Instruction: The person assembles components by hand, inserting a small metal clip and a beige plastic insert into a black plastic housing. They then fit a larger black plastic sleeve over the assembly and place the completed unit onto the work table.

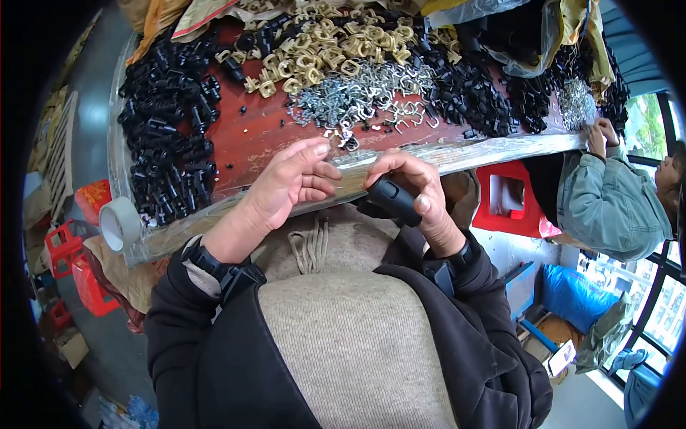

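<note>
My right hand (418,186) grips a black, rounded plastic part (394,202) with a slot in its side, between thumb and fingers, just off the table's near edge. What this part belongs to I cannot make out. To its left, my left hand (296,175) is raised with thumb and fingers apart and loosely curled, nothing visible in it. Beyond my hands lie a pile of small silvery metal clips (357,93), tan plastic loops (332,46) and small black pieces (475,100). A large heap of black tubular parts (168,121) covers the left side.
The red table (250,136) has a tape-wrapped near edge, with a tape roll (120,223) at its left corner. At the far right a co-worker's hands (602,134) handle small pieces. A red stool (507,196) stands between us. Open plastic bags (529,43) line the back.
</note>
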`<action>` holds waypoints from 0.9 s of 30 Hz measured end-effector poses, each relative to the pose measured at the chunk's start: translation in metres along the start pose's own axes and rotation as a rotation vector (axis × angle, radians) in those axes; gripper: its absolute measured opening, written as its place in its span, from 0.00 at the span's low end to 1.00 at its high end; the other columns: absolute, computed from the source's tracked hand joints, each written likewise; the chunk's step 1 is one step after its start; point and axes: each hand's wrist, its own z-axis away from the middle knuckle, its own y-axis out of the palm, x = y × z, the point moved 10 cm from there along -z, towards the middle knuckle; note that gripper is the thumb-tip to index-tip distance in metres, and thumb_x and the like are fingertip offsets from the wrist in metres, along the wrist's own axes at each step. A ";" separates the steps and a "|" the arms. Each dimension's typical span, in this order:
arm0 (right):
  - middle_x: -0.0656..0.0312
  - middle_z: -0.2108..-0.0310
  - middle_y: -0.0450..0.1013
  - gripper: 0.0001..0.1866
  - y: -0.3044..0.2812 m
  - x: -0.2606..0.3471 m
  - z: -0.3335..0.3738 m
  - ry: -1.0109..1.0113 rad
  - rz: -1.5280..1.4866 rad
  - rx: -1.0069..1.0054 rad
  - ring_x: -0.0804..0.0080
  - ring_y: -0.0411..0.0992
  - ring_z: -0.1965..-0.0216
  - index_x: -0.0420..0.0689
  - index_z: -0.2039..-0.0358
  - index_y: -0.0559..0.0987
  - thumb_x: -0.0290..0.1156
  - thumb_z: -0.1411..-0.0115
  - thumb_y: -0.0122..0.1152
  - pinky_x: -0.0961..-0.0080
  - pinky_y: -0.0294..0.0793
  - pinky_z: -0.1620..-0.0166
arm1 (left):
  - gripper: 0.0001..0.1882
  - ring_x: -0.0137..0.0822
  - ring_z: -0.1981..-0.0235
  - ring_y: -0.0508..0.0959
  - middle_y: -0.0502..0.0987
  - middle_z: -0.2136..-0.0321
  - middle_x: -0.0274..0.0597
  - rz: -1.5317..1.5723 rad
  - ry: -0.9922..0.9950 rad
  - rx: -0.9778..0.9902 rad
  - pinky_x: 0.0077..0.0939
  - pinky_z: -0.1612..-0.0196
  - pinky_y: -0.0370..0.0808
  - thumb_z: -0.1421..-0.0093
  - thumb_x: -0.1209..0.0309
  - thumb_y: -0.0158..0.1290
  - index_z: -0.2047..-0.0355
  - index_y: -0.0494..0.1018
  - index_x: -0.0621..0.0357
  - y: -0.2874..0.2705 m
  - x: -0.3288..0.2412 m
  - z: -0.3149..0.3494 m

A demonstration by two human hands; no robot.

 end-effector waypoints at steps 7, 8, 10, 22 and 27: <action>0.59 0.73 0.66 0.40 -0.036 -0.002 0.015 0.054 0.038 -0.107 0.73 0.65 0.68 0.35 0.70 0.69 0.65 0.63 0.50 0.78 0.63 0.62 | 0.24 0.24 0.75 0.72 0.71 0.73 0.40 0.024 0.083 -0.006 0.12 0.73 0.69 0.48 0.61 0.48 0.54 0.58 0.61 -0.001 -0.014 -0.011; 0.58 0.72 0.67 0.39 -0.045 0.000 0.023 0.072 0.075 -0.099 0.73 0.66 0.67 0.34 0.69 0.69 0.64 0.63 0.50 0.78 0.63 0.61 | 0.24 0.24 0.75 0.72 0.71 0.73 0.40 0.024 0.086 -0.008 0.12 0.73 0.69 0.48 0.61 0.48 0.54 0.58 0.61 -0.002 -0.015 -0.008; 0.57 0.71 0.68 0.38 -0.075 0.008 0.047 0.114 0.210 -0.118 0.72 0.66 0.66 0.34 0.67 0.69 0.62 0.61 0.51 0.78 0.64 0.61 | 0.22 0.24 0.75 0.72 0.71 0.72 0.40 -0.024 0.162 -0.003 0.13 0.72 0.69 0.47 0.65 0.46 0.54 0.59 0.63 -0.006 -0.027 -0.003; 0.60 0.75 0.68 0.08 -0.072 0.049 0.041 -0.143 1.130 -0.272 0.69 0.67 0.71 0.41 0.72 0.73 0.22 0.57 0.56 0.79 0.65 0.67 | 0.17 0.32 0.74 0.72 0.70 0.71 0.41 -1.493 0.643 -0.711 0.22 0.73 0.69 0.53 0.68 0.51 0.61 0.66 0.56 -0.076 -0.121 0.086; 0.60 0.77 0.67 0.06 -0.037 0.043 -0.019 -0.418 1.365 -0.204 0.62 0.66 0.74 0.41 0.75 0.73 0.23 0.58 0.56 0.74 0.65 0.71 | 0.14 0.41 0.72 0.71 0.68 0.73 0.42 -1.849 0.645 -0.863 0.29 0.72 0.70 0.55 0.67 0.52 0.66 0.67 0.55 -0.092 -0.118 0.089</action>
